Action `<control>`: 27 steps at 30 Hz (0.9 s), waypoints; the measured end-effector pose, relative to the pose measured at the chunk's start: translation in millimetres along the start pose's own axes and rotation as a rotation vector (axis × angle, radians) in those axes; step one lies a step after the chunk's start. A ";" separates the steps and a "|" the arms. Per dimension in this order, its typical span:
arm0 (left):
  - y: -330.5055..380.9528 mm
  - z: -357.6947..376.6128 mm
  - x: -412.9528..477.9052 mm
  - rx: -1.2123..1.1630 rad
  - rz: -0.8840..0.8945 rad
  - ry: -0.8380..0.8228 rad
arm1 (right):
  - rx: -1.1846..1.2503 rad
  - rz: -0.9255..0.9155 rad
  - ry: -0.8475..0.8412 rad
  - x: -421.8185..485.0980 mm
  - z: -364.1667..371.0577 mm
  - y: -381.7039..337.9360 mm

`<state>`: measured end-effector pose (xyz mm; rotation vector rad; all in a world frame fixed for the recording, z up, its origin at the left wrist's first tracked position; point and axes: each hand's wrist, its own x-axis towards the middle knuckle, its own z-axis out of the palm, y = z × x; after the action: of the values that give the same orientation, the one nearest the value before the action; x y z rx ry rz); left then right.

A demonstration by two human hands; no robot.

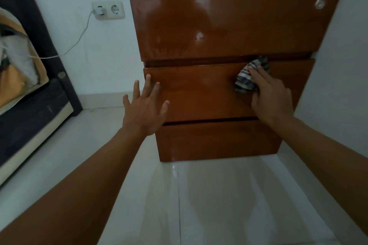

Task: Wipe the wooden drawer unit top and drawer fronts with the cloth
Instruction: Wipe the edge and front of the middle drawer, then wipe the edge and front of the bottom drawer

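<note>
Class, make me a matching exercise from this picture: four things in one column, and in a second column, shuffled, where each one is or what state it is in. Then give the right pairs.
Column one:
1. cloth
2. left hand
3. round lock
4. charger

Column two:
A. plugged into the wall socket
B. open, fingers spread, at the left end of the middle drawer
C. near the right end of the top drawer
D. pressed under the right hand on the middle drawer

Pairs: 1-D, 2-B, 3-C, 4-A
</note>
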<state>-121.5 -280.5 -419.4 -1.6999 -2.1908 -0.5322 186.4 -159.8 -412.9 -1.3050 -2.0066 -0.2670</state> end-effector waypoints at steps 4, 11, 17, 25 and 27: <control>-3.5 21.5 -24.1 -0.050 0.007 -0.026 | 0.027 -0.062 -0.054 -43.1 20.4 8.0; 1.3 57.4 -38.8 0.028 -0.029 -0.417 | -0.013 -0.016 -0.738 -56.3 62.1 18.5; 8.7 76.3 -27.4 0.106 -0.063 -0.467 | -0.077 0.021 -0.837 -50.2 87.9 6.6; 6.1 92.0 -31.2 0.120 -0.081 -0.399 | -0.025 0.050 -0.810 -46.3 94.5 8.9; 4.6 90.0 -29.6 0.111 -0.074 -0.412 | -0.028 0.045 -0.836 -43.6 88.6 8.0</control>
<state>-111.7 -262.1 -512.0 -1.8007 -2.5143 -0.0742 163.3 -140.8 -507.4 -1.6450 -2.6380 0.3373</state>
